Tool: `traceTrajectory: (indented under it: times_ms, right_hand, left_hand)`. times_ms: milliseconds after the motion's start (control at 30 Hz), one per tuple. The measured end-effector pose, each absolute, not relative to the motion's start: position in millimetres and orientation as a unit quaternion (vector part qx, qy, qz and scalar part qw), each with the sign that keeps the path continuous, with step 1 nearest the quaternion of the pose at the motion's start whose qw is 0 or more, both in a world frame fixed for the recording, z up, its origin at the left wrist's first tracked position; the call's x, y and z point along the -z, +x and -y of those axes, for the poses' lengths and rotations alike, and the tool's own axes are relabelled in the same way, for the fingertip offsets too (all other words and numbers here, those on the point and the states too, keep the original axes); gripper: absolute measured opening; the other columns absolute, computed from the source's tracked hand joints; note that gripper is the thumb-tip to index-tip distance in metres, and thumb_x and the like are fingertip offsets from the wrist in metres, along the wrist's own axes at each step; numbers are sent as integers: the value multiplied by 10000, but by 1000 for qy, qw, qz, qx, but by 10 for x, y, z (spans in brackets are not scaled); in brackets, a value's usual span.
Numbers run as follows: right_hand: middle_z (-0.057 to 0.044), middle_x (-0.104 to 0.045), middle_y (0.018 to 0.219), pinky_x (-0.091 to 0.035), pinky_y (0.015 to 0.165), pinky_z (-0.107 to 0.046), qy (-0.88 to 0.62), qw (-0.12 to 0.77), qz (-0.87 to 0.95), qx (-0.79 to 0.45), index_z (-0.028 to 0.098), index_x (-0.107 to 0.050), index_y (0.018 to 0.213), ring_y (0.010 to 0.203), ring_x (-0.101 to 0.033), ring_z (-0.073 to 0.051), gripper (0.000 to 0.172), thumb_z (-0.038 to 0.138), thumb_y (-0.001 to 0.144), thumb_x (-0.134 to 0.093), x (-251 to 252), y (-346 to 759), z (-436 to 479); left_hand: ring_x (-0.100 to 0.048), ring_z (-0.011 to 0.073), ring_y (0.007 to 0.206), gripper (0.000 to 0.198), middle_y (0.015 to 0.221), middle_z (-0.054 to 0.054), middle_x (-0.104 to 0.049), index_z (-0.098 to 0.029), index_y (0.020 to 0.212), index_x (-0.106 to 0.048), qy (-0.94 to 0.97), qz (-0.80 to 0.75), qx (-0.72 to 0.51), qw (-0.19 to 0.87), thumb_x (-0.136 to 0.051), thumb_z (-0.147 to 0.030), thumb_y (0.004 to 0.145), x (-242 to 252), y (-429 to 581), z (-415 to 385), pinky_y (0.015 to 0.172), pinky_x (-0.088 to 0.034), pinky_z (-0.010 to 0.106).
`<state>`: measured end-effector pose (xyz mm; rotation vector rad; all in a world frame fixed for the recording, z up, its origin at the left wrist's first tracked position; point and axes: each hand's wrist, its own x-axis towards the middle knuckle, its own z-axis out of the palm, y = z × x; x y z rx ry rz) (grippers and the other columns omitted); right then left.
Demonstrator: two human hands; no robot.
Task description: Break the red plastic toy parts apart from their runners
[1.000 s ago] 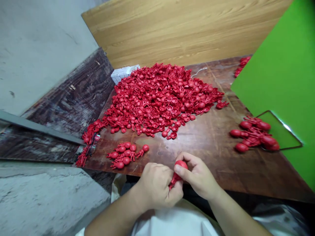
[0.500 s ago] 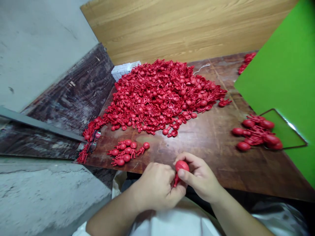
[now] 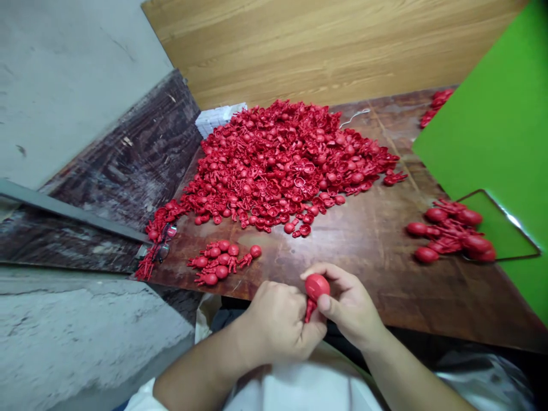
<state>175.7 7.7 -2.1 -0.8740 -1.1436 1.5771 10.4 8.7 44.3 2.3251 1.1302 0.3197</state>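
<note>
Between my two hands, just past the table's near edge, is a red plastic figure (image 3: 317, 287) with a round head and a thin body. My left hand (image 3: 280, 322) is closed around the lower body, its fingers mostly hidden behind the knuckles. With thumb and fingers my right hand (image 3: 349, 305) grips the round head from the right side. Left of my hands lies a small group of red figures (image 3: 222, 260) on the table. A large heap of red plastic parts (image 3: 274, 165), some of them hollow half shells, spreads beyond.
The brown table (image 3: 363, 245) meets a wooden board (image 3: 334, 45) at the back. At right, red figures (image 3: 454, 231) lie by a metal wire loop (image 3: 514, 220) and a green panel (image 3: 492, 125). Eyeglasses (image 3: 165, 242) rest at the left edge. A white box (image 3: 218, 119) stands behind the heap.
The red figure's head sits slightly higher, and more of its body shows between my hands. My right thumb has shifted a little to the right on it. The view has moved slightly.
</note>
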Motion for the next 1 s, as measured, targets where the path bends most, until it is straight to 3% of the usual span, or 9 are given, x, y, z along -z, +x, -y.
traceTrajectory:
  times_ms: [100,167,333,467,1000]
  right_hand:
    - [-155,-536,1399,-451,1051,-428,-301,458,487,-680,207,-568,1357,1237,-546,-335,1023,769,530,-783,81,1738,-69]
    - [-193,-497,1456,-394,1107,-506,-252,424,498,-714,186,-489,1443,1287,-524,-372,1155,792,503,-775,119,1695,-39]
    - [-199,-625,1327,-411,1088,-574,-228,491,551,-635,146,-605,1323,1220,-601,-372,709,617,797,-676,122,1561,48]
    - [-173,-686,1249,-490,1041,-538,-261,523,576,-572,167,-662,1246,1160,-652,-353,507,471,841,-637,47,1506,77]
    - [-157,-719,1196,-566,982,-487,-286,552,610,-491,167,-678,1203,1110,-694,-319,405,316,831,-624,-97,1481,125]
  left_hand:
    - [-611,148,554,412,620,52,-658,-171,664,-612,848,-392,-176,310,-380,-314,973,-431,114,-71,551,-407,257]
    - [-625,146,593,402,653,58,-670,-164,684,-619,835,-375,-225,334,-370,-290,974,-391,137,-50,599,-444,260]
    - [-564,137,522,447,552,52,-596,-160,587,-532,818,-359,-313,322,-414,-371,964,-242,207,-5,567,-418,276]
    - [-540,132,501,456,522,44,-567,-166,552,-473,826,-341,-351,279,-425,-379,952,-150,237,9,549,-384,282]
    - [-596,166,577,349,607,55,-607,-186,633,-516,839,-307,-375,247,-389,-326,926,-28,218,64,571,-423,298]
